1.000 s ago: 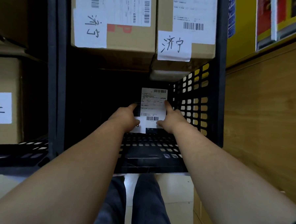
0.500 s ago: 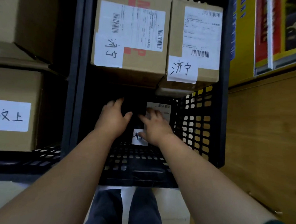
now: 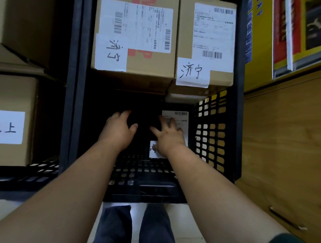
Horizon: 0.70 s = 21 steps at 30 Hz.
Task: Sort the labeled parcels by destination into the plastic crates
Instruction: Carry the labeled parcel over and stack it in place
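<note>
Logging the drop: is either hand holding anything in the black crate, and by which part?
Nothing is gripped. The right hand has spread fingers over the dark labeled parcel; the left hand is open beside it.

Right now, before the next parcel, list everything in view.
Black perforated plastic crate: one, black, centre.
Brown cardboard boxes labelled 济宁: two, brown, side by side at its far end.
Dark flat parcel with white shipping label: one, dark, crate floor near right wall.
Second black plastic crate: one, black, left.
Brown cardboard box labelled 汶上: one, brown, in left crate.
Plain brown cardboard box: one, brown, beyond it.
Wooden cabinet: one, tan, right.
Hands: two, inside centre crate; left hand open, right hand open over parcel label.
</note>
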Tool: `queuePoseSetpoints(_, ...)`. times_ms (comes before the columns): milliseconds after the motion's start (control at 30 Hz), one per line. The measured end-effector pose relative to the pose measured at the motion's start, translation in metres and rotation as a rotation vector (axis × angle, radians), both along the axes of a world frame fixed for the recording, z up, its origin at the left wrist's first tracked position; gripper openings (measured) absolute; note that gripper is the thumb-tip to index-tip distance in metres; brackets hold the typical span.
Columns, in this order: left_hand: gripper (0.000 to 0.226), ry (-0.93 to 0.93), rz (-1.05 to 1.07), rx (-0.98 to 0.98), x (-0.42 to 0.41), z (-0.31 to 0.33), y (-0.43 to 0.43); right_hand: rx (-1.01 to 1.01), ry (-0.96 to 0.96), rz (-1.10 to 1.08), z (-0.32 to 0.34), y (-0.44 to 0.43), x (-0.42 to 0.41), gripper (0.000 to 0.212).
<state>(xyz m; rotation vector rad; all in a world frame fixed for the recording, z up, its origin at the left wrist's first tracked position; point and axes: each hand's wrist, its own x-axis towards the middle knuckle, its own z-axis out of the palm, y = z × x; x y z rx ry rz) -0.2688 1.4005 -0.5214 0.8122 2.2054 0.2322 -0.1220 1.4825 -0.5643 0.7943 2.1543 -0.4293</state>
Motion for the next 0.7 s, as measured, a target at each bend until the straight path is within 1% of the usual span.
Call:
queuePoseSetpoints(167,0.058,0.005,-0.079,-0.022,0.001,-0.001,-0.001,-0.049,0.057,-0.049,0.006,0.011,0.008,0.079)
queuePoseSetpoints(267,0.059,0.002,-0.13,-0.022,0.003,-0.001,0.001,-0.018,0.14,-0.2,0.01,0.015,0.02,0.083)
queuePoseSetpoints(367,0.06,-0.001,-0.175,-0.029,0.005,-0.001,0.002,0.046,0.104,-0.343,0.011,0.025,0.036,0.089)
queuePoseSetpoints(533,0.061,-0.003,-0.184,-0.032,0.004,-0.003,0.002,0.055,0.034,-0.353,0.006,0.027,0.044,0.098)
queuePoseSetpoints(700,0.06,0.002,-0.192,-0.047,0.004,-0.002,0.003,0.098,0.038,-0.356,0.006,0.026,0.04,0.099)
